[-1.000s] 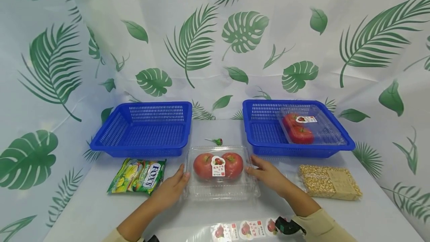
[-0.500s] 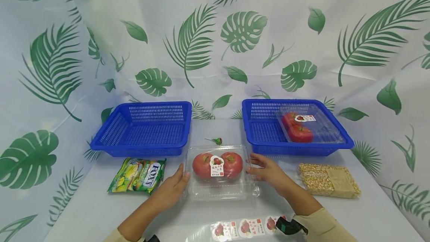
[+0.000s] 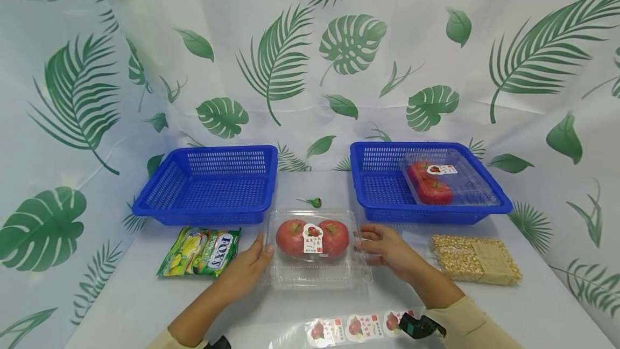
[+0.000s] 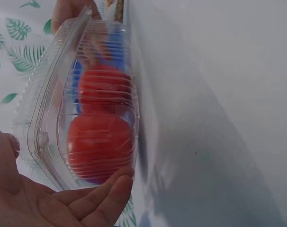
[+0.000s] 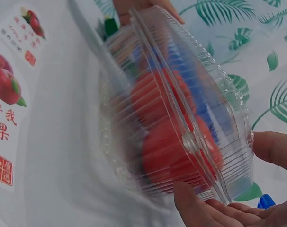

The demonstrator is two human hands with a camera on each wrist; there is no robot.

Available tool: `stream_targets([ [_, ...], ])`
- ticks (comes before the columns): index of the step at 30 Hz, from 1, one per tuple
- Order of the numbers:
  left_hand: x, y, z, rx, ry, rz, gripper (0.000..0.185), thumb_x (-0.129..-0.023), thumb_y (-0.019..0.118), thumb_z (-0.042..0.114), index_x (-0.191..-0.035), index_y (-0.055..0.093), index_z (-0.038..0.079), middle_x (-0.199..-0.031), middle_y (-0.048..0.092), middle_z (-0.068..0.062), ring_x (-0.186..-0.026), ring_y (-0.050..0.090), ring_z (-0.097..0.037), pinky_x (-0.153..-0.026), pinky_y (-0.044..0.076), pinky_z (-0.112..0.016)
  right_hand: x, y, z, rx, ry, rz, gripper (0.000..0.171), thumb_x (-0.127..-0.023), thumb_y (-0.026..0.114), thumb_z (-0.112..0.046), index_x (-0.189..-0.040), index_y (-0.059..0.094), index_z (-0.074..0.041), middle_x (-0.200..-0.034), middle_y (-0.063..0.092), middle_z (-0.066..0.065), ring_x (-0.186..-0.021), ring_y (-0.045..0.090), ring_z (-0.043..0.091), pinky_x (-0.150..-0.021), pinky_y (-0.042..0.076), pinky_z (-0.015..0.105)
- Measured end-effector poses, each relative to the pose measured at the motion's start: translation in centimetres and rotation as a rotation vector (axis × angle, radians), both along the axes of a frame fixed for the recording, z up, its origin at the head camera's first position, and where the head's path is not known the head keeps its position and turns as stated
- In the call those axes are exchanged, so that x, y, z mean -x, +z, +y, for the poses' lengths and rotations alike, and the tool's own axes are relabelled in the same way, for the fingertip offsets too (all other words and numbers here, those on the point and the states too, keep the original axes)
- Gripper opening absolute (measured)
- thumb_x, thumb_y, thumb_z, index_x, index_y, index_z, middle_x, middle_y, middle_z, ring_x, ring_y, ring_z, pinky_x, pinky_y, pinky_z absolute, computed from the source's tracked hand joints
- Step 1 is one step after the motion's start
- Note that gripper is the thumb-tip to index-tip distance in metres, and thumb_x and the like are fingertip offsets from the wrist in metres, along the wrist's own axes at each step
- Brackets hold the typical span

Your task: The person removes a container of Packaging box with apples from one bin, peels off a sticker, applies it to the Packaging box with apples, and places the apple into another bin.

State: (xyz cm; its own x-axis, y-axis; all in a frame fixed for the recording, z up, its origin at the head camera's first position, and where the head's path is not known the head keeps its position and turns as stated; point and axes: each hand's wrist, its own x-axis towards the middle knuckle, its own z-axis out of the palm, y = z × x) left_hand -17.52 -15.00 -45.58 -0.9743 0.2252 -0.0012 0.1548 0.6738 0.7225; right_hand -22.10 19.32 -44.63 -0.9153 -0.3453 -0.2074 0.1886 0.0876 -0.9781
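A clear plastic clamshell box with two red apples inside sits in the middle in front of me. Its lid is closed and bears a white apple sticker. My left hand grips the box's left side, thumb toward the lid and fingers lower down, as the left wrist view shows. On the opposite side my right hand holds the box, with its fingers at the rim and wall and the thumb higher up. Whether the box's base touches the table cannot be made out.
Two blue baskets stand behind, a left one and a right one holding another apple box. A green FOX'S candy bag lies left, a bag of yellow kernels right. Nearby are a small flower and a sticker strip.
My right hand's fingers have shifted slightly and spread along the box's right side. The box and my left hand stay almost where they were.
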Motion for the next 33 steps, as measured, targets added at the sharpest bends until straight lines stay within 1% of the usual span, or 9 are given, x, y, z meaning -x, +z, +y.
stream_targets([
  [3,0.0,0.1,0.0,0.004,-0.001,0.016,0.067,-0.106,0.031,0.044,-0.149,0.025,-0.008,-0.148,0.034,-0.024,-0.134,0.035,-0.043,-0.109,0.027,-0.055,-0.2,0.1,-0.2,-0.004,-0.012,-0.012,0.066,-0.094,0.062,-0.011,-0.143,0.026,0.012,-0.143,0.039,0.029,-0.115,0.057,0.033,-0.085,0.053,0.046],
  [8,-0.3,0.1,0.0,0.019,-0.014,0.020,0.069,-0.105,0.032,0.046,-0.150,0.025,-0.006,-0.146,0.039,-0.024,-0.130,0.041,-0.044,-0.107,0.031,-0.056,-0.5,0.3,-0.3,-0.059,-0.058,-0.011,0.064,-0.093,0.063,-0.013,-0.144,0.030,0.009,-0.143,0.039,0.026,-0.113,0.055,0.027,-0.084,0.052,0.045],
  [14,-0.3,-0.1,0.1,0.017,-0.034,0.016,0.070,-0.105,0.032,0.046,-0.149,0.024,-0.008,-0.148,0.036,-0.025,-0.132,0.038,-0.043,-0.108,0.030,-0.055,-0.7,0.4,-0.4,-0.107,-0.082,0.000,0.061,-0.091,0.066,-0.012,-0.138,0.036,0.012,-0.135,0.045,0.025,-0.107,0.054,0.025,-0.079,0.053,0.040],
  [18,-0.3,-0.1,0.2,0.011,-0.029,0.013,0.071,-0.105,0.033,0.047,-0.148,0.025,-0.009,-0.147,0.036,-0.025,-0.133,0.038,-0.042,-0.109,0.029,-0.054,-0.7,0.4,-0.6,-0.163,-0.099,0.017,0.061,-0.089,0.069,-0.012,-0.137,0.038,0.011,-0.132,0.047,0.024,-0.102,0.055,0.025,-0.074,0.054,0.039],
  [21,-0.5,-0.1,0.2,-0.001,-0.024,0.010,0.071,-0.105,0.035,0.045,-0.148,0.025,-0.009,-0.146,0.038,-0.026,-0.133,0.037,-0.042,-0.109,0.029,-0.054,-0.8,0.3,-0.7,-0.185,-0.103,0.021,0.063,-0.087,0.071,-0.012,-0.136,0.038,0.010,-0.131,0.048,0.023,-0.100,0.055,0.025,-0.073,0.055,0.040],
  [27,-0.7,0.1,0.1,-0.020,-0.025,0.032,0.068,-0.105,0.040,0.041,-0.148,0.024,-0.009,-0.144,0.040,-0.027,-0.132,0.038,-0.042,-0.109,0.029,-0.054,-1.0,0.2,-0.6,-0.162,-0.102,0.042,0.065,-0.088,0.072,-0.012,-0.138,0.037,0.010,-0.131,0.048,0.023,-0.101,0.056,0.024,-0.074,0.055,0.040],
  [31,-0.7,0.1,0.0,-0.034,-0.025,0.059,0.071,-0.104,0.042,0.043,-0.150,0.023,-0.007,-0.142,0.042,-0.026,-0.125,0.048,-0.042,-0.105,0.035,-0.053,-1.1,0.4,-0.5,-0.134,-0.105,0.057,0.068,-0.088,0.071,-0.013,-0.142,0.035,0.008,-0.133,0.046,0.022,-0.104,0.055,0.026,-0.076,0.054,0.037],
  [33,-0.6,0.1,0.0,-0.051,-0.026,0.071,0.073,-0.103,0.044,0.044,-0.150,0.022,-0.006,-0.141,0.044,-0.026,-0.118,0.054,-0.041,-0.102,0.040,-0.052,-1.2,0.5,-0.4,-0.123,-0.107,0.057,0.070,-0.088,0.072,-0.013,-0.143,0.034,0.007,-0.132,0.045,0.020,-0.106,0.053,0.027,-0.077,0.053,0.037],
])
